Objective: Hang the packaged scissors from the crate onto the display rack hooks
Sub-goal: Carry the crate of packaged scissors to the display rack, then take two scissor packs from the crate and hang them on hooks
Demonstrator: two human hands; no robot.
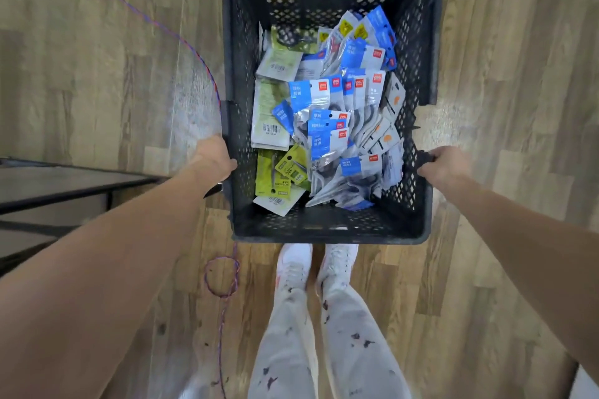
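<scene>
Both hands — left hand (215, 155) and right hand (445, 163) — grip opposite rims of the black perforated plastic crate (327, 227), where blue-and-white packaged scissors (327, 113) lie heaped above the wood-plank floor (97, 42).

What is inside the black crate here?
The black crate holds a loose pile of blue-and-white packets and green packets. Lower layers and the crate floor beneath the pile are covered.

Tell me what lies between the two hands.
The head view shows the crate of packets between the left hand and right hand.
</scene>
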